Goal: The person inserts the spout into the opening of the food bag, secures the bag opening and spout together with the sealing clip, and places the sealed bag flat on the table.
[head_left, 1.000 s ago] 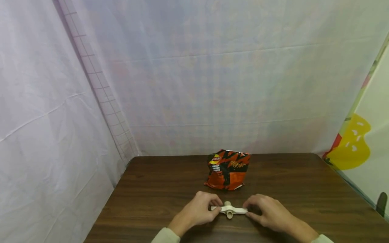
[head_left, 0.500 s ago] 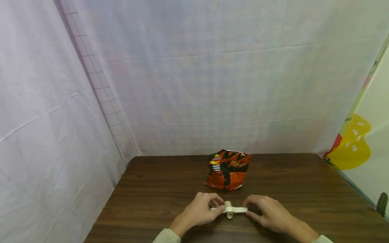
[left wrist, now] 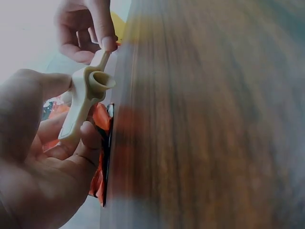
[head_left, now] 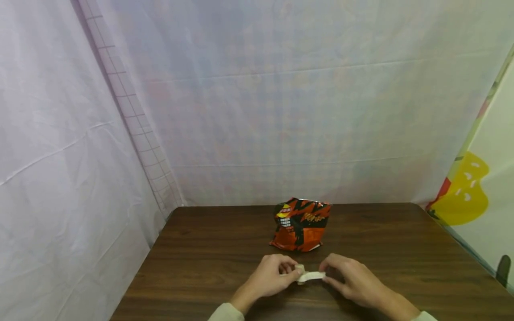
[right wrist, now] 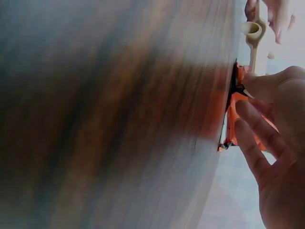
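A cream-coloured plastic piece with two flat arms and a short open tube through its middle is held between both hands, just above the table in the wrist views. My left hand grips it near the middle; in the left wrist view the thumb presses its side while curled fingers lie around the lower arm. The far end is pinched by my right hand, thumb against forefinger, with the other fingers spread loosely in the right wrist view. Behind the hands stands a red-orange and black snack bag.
The dark wood-grain table extends around the hands, its rear edge against a pale hanging cloth. White sheeting hangs along the left. A yellow printed shape shows on the right side.
My left hand has shifted right along the plastic piece towards its tube. The piece has turned, so the tube's opening no longer faces the head camera. The bag has stayed still.
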The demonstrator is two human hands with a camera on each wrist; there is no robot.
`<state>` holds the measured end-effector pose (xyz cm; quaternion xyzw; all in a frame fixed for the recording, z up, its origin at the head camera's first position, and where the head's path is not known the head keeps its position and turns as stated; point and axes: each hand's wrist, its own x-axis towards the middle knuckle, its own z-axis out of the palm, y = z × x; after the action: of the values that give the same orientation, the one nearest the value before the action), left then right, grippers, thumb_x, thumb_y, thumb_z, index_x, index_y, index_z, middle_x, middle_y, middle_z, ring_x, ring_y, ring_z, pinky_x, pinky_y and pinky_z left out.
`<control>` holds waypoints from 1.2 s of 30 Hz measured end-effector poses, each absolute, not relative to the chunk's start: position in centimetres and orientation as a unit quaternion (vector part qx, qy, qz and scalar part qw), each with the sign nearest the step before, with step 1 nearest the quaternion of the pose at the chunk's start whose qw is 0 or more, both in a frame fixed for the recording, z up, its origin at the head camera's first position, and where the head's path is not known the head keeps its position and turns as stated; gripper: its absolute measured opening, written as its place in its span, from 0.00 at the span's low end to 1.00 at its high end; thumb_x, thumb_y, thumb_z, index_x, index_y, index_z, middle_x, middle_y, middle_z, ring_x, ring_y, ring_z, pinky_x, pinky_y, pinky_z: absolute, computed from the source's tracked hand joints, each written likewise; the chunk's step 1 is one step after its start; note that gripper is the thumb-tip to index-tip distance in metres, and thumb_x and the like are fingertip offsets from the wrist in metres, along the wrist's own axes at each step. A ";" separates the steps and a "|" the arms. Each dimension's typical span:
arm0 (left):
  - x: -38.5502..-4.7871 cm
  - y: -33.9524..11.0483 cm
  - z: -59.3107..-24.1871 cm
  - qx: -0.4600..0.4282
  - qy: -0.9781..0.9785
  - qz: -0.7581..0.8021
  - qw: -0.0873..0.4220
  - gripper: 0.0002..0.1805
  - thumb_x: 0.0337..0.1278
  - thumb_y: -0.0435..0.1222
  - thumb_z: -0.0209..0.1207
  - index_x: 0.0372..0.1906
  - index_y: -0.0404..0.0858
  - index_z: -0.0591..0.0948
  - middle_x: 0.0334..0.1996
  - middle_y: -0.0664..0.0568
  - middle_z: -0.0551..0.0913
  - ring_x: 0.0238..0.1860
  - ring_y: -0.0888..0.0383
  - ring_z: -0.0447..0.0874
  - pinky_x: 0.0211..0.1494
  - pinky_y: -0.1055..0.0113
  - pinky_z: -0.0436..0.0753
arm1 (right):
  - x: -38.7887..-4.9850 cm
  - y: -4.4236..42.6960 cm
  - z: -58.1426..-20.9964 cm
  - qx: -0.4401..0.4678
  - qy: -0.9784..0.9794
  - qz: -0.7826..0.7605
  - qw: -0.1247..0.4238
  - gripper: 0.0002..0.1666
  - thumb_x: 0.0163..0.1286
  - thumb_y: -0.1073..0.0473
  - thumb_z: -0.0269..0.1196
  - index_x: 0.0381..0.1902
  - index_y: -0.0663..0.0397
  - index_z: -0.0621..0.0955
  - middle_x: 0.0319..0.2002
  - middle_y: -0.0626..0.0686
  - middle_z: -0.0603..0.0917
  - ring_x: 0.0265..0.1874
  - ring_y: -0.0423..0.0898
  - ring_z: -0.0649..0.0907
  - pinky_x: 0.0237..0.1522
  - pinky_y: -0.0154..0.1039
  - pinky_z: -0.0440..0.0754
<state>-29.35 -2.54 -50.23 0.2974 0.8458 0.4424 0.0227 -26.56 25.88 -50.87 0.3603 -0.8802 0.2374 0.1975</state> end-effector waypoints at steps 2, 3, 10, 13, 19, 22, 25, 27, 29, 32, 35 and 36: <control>-29.2 -2.6 -50.2 0.305 0.846 0.438 0.009 0.14 0.71 0.49 0.69 0.47 0.44 0.92 0.32 0.64 0.86 0.30 0.74 0.78 0.35 0.77 0.78 | -26.6 25.8 -50.9 0.362 -0.877 0.240 0.206 0.19 0.65 0.59 0.79 0.45 0.31 0.83 0.38 0.30 0.83 0.35 0.28 0.82 0.32 0.32 0.83; -29.1 -2.6 -50.2 0.309 0.845 0.438 0.004 0.13 0.71 0.49 0.69 0.47 0.45 0.92 0.33 0.64 0.87 0.32 0.74 0.79 0.37 0.77 0.79 | -26.6 25.8 -50.9 0.363 -0.875 0.242 0.209 0.20 0.65 0.59 0.80 0.45 0.31 0.83 0.38 0.30 0.83 0.35 0.28 0.82 0.32 0.32 0.83; -29.1 -2.7 -50.7 0.327 0.834 0.444 -0.009 0.13 0.74 0.48 0.66 0.52 0.46 0.89 0.47 0.57 0.91 0.46 0.71 0.85 0.53 0.71 0.85 | -26.8 25.7 -51.0 0.385 -0.854 0.277 0.212 0.22 0.63 0.64 0.80 0.47 0.35 0.83 0.39 0.33 0.84 0.34 0.28 0.81 0.32 0.31 0.83; -29.0 -2.7 -50.8 0.331 0.832 0.444 -0.016 0.12 0.76 0.48 0.65 0.53 0.47 0.88 0.48 0.57 0.91 0.47 0.70 0.84 0.55 0.69 0.85 | -26.9 25.7 -51.1 0.391 -0.846 0.298 0.207 0.22 0.64 0.67 0.79 0.48 0.38 0.83 0.40 0.36 0.85 0.35 0.29 0.82 0.33 0.32 0.84; -28.9 -2.7 -50.8 0.350 0.822 0.448 -0.030 0.11 0.78 0.46 0.63 0.55 0.48 0.85 0.48 0.58 0.89 0.48 0.70 0.82 0.55 0.70 0.84 | -27.0 25.6 -51.2 0.375 -0.836 0.348 0.198 0.19 0.65 0.69 0.77 0.47 0.41 0.85 0.40 0.38 0.88 0.35 0.31 0.85 0.34 0.32 0.87; -28.9 -2.6 -50.9 0.358 0.816 0.453 -0.034 0.10 0.79 0.46 0.62 0.56 0.48 0.84 0.49 0.57 0.88 0.48 0.70 0.81 0.55 0.71 0.84 | -27.0 25.6 -51.1 0.364 -0.836 0.363 0.192 0.18 0.66 0.68 0.77 0.46 0.42 0.86 0.40 0.39 0.89 0.35 0.33 0.86 0.35 0.33 0.88; -28.9 -2.6 -50.9 0.359 0.813 0.458 -0.037 0.11 0.80 0.46 0.62 0.56 0.48 0.84 0.48 0.57 0.87 0.48 0.70 0.81 0.55 0.71 0.84 | -27.0 25.5 -51.0 0.358 -0.837 0.368 0.188 0.16 0.67 0.67 0.77 0.46 0.42 0.86 0.40 0.39 0.90 0.35 0.33 0.87 0.35 0.33 0.88; -28.8 -2.6 -50.9 0.361 0.812 0.457 -0.039 0.13 0.79 0.47 0.63 0.57 0.47 0.84 0.49 0.58 0.87 0.48 0.71 0.81 0.54 0.72 0.84 | -27.0 25.5 -50.9 0.357 -0.837 0.370 0.187 0.16 0.67 0.67 0.76 0.46 0.42 0.86 0.40 0.39 0.90 0.35 0.33 0.87 0.34 0.33 0.89; -28.8 -2.6 -50.9 0.366 0.813 0.449 -0.047 0.14 0.77 0.48 0.65 0.57 0.47 0.85 0.48 0.59 0.87 0.47 0.71 0.80 0.53 0.73 0.83 | -27.0 25.4 -50.9 0.359 -0.836 0.371 0.187 0.16 0.66 0.68 0.77 0.46 0.42 0.86 0.40 0.39 0.90 0.35 0.33 0.87 0.33 0.33 0.88; -28.7 -2.5 -50.8 0.375 0.815 0.437 -0.063 0.13 0.75 0.47 0.67 0.56 0.47 0.86 0.47 0.59 0.87 0.47 0.71 0.80 0.51 0.75 0.82 | -27.1 25.3 -50.9 0.362 -0.833 0.373 0.188 0.16 0.66 0.68 0.77 0.45 0.42 0.86 0.39 0.39 0.89 0.34 0.33 0.86 0.32 0.33 0.88; -28.6 -2.4 -50.8 0.380 0.816 0.428 -0.080 0.10 0.74 0.45 0.68 0.53 0.49 0.86 0.46 0.59 0.86 0.47 0.70 0.80 0.52 0.74 0.83 | -27.1 25.2 -50.8 0.369 -0.830 0.373 0.189 0.16 0.66 0.67 0.77 0.44 0.41 0.86 0.38 0.39 0.89 0.33 0.33 0.85 0.32 0.33 0.87; -28.5 -2.4 -50.8 0.380 0.816 0.427 -0.083 0.09 0.74 0.44 0.68 0.53 0.50 0.86 0.45 0.59 0.86 0.47 0.70 0.80 0.52 0.73 0.84 | -27.2 25.2 -50.8 0.371 -0.829 0.374 0.189 0.16 0.66 0.66 0.77 0.44 0.41 0.85 0.37 0.39 0.88 0.33 0.33 0.85 0.32 0.33 0.87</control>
<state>-28.55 -2.38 -50.84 0.3802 0.8161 0.4274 -0.0828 -27.16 25.18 -50.79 0.3712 -0.8288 0.3738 0.1886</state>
